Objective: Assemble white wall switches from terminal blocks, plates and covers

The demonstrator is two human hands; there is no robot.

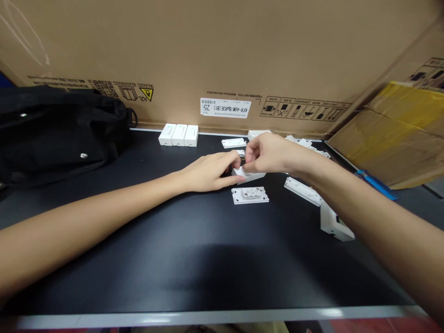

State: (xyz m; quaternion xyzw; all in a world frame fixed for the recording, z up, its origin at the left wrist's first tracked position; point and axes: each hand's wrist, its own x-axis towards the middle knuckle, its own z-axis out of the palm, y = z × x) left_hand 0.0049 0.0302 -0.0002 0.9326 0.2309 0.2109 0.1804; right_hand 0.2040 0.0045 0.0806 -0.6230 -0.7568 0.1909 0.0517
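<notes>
**A:** ok, from where I'm standing: where's the piece being worked on, and what are the fingers doing?

**B:** It's the white housing (255, 177) on the black tabletop (156, 245), just beyond a loose white plate (250, 196). Left hand (210, 172) has its left end pinched, thumb along the near edge, fingers curled behind. Right hand (268, 153) is over the top with thumb and index bent in close to each other. Can't tell if there's something tiny between those tips, the knuckles hide it.

**A:** Heavy? Fragile?

**B:** Looks like thin moulded plastic to me, so I'd guess light and stiff. Smooth too, so it probably skids if you only push on one side. I'd hold it by the long edges or the ends, like the left hand does, and go easy on any thin bits.

**A:** And the open white shell (332, 223) near the right forearm?

**B:** Same sort of stuff, I reckon. Grab it by the outer walls. The three white boxes (178, 135) at the back look like they'd handle the same way.
</notes>
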